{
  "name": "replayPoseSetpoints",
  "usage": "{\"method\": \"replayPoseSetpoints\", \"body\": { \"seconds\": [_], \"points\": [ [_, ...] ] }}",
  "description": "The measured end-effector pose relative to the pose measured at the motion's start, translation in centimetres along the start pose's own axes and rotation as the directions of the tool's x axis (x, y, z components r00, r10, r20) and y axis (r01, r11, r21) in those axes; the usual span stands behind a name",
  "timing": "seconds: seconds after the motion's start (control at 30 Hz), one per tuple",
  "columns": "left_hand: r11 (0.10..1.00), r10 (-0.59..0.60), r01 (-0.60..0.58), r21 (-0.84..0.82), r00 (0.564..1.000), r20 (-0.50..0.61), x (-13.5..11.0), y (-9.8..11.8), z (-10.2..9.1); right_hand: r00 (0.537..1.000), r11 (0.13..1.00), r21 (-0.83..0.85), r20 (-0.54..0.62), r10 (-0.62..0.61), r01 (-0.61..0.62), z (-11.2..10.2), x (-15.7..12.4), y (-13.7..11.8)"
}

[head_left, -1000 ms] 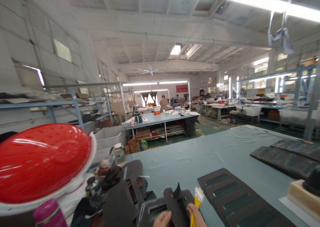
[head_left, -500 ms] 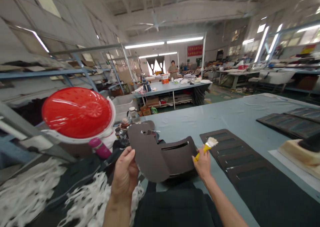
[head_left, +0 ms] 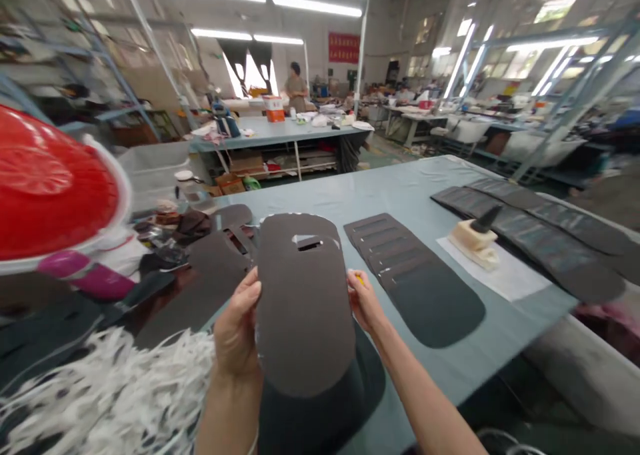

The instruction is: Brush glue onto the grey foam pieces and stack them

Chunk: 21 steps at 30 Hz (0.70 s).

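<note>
A dark brown cut leather piece (head_left: 303,301) with rounded ends and a slot near its top is held up flat above the grey-blue table (head_left: 400,188). My left hand (head_left: 239,331) grips its left edge, fingers closed on it. My right hand (head_left: 365,301) holds the right edge, and a bit of a yellow brush handle (head_left: 359,279) shows in the same fingers; the bristles are hidden behind the piece. More dark pieces (head_left: 320,388) lie under it.
Rows of dark panels (head_left: 415,275) lie overlapped on the table, another row (head_left: 540,231) farther right. A cream block with a black tool (head_left: 475,241) sits on white paper. At left: red bowl (head_left: 45,188), pink bottle (head_left: 85,275), white strips (head_left: 100,388). A person (head_left: 295,88) stands far behind.
The view has tipped down and turned right. The folded brown piece has been opened out flat and raised upright between both hands; the brush is now hidden behind it.
</note>
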State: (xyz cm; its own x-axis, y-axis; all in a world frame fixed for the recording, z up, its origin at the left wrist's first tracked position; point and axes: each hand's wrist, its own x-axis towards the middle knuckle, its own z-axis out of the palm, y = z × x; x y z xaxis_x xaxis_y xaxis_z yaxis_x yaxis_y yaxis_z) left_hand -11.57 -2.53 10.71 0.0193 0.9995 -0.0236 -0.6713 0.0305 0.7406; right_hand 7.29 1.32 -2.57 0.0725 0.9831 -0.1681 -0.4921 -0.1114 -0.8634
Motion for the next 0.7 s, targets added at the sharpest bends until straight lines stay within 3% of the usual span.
{"method": "replayPoseSetpoints", "body": {
  "seconds": [0.13, 0.23, 0.33, 0.4, 0.47, 0.57, 0.7],
  "points": [
    [0.996, -0.074, 0.065, -0.065, 0.987, -0.145, -0.2, -2.6, -1.8, 0.982, 0.993, 0.026, -0.151, -0.114, 0.119, -4.1, -0.5, 0.0],
    [0.99, -0.137, 0.124, -0.072, 0.968, -0.21, -0.4, -5.5, -2.6, 0.899, 0.957, -0.174, -0.337, -0.279, 0.232, -9.3, -0.3, -0.2],
    [0.976, -0.212, 0.219, 0.01, 0.954, -0.211, -0.8, -10.1, -2.1, 0.809, 0.868, -0.436, -0.407, -0.424, 0.236, -16.0, -0.3, -1.5],
    [0.946, -0.288, 0.305, 0.107, 0.946, -0.149, -1.0, -14.4, -1.2, 0.768, 0.749, -0.635, -0.38, -0.516, 0.189, -21.1, -0.7, -2.9],
    [0.899, -0.346, 0.366, 0.242, 0.93, -0.123, -1.2, -19.6, -0.1, 0.742, 0.569, -0.818, -0.329, -0.585, 0.085, -26.6, -1.3, -4.5],
    [0.777, -0.347, 0.394, 0.492, 0.919, -0.187, -1.6, -28.1, 1.6, 0.723, 0.317, -0.945, -0.275, -0.634, -0.08, -34.8, -1.5, -6.8],
    [0.647, -0.323, 0.418, 0.638, 0.908, -0.267, -1.9, -37.6, 3.7, 0.75, 0.182, -0.973, -0.226, -0.621, -0.142, -43.9, 0.2, -8.7]
  ]
}}
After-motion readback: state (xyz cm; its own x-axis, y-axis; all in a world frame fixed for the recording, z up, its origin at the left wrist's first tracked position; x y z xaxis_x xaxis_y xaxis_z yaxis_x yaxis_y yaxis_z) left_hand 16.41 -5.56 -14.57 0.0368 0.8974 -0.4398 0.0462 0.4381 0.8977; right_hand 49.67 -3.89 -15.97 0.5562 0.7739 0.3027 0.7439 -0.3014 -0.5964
